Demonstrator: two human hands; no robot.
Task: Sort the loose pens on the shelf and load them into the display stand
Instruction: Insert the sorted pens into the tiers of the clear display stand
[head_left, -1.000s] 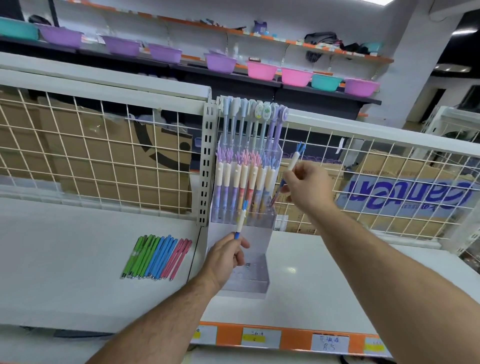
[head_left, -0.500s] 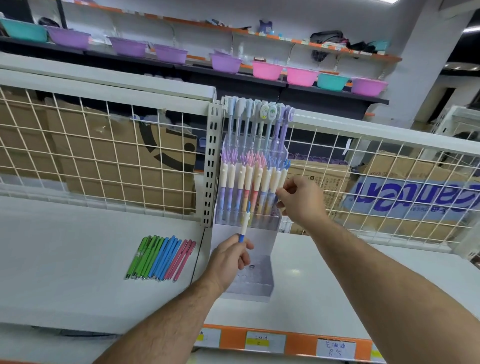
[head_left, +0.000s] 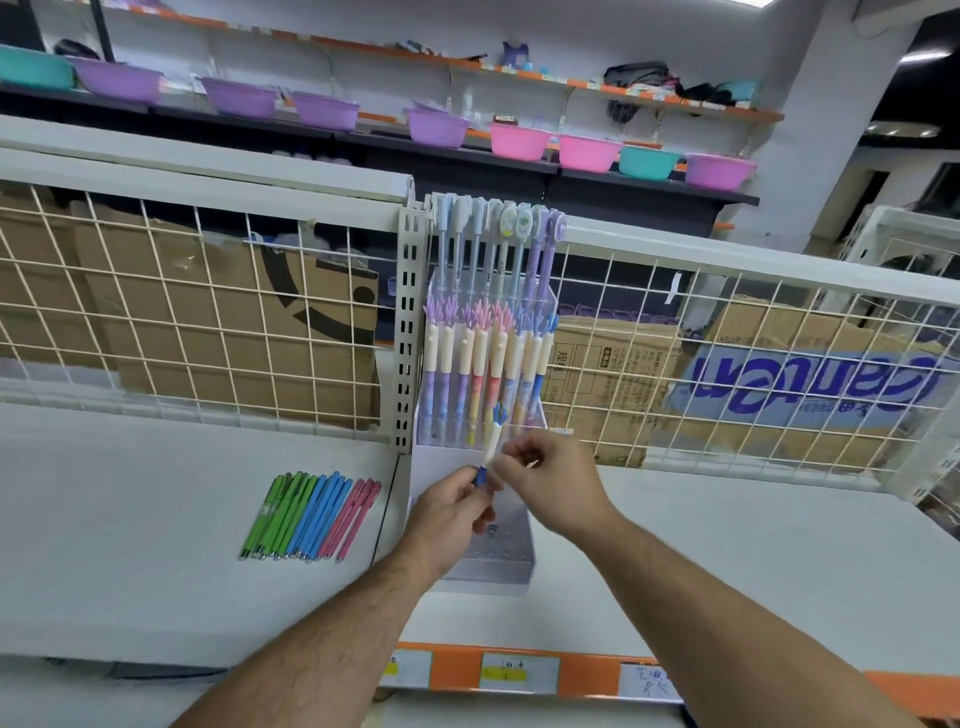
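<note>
A: Your right hand (head_left: 550, 483) has left the right side of the display stand (head_left: 498, 540) and come down in front of it, to meet your left hand (head_left: 449, 514).

B: And the wider scene?

A: You face a white shelf (head_left: 130, 519) that carries the stand. A wire grid (head_left: 208, 322) runs behind the stand on both sides.

B: The stand itself?

A: It is clear and stepped. Tall pale pens fill its back row, and cream pens with tufted tops fill its middle row.

B: The hands?

A: Your left fingers curl round the blue lower end of one pen (head_left: 491, 441). Your right thumb and forefinger pinch its cream part just above. You hold it tilted, just in front of the stand's middle row.

B: The rest?

A: The loose pens (head_left: 311, 514) lie left of the stand, side by side: green, then blue, then pink.
</note>
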